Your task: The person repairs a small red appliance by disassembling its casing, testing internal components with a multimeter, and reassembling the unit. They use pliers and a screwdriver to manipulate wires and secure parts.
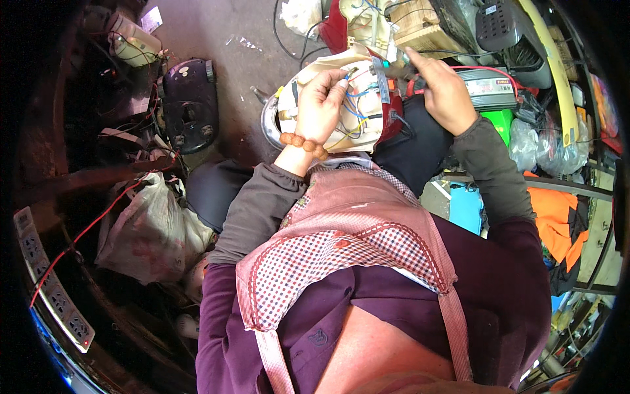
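Observation:
An opened appliance [357, 134] with a cream inner shell and a dark red panel rests tilted against my lap. Thin blue, red and yellow wires [356, 98] run across its inside. My left hand [319, 108], a beaded bracelet at its wrist, reaches over the shell with thumb and forefinger pinched on a wire by a small connector [353, 71]. To the right of the panel, my right hand [447, 90] has its forefinger stretched out and apart from the thumb; its other fingers are mostly hidden. A black cord [401, 123] leaves the panel near my knee.
A red-and-cream casing [357, 26] lies beyond the appliance, next to a wooden block [420, 29]. On the right stand a grey finned box [489, 90] and plastic bags [525, 146]. To the left are a dark rounded device [189, 105], a white bag [151, 230] and a power strip [52, 282].

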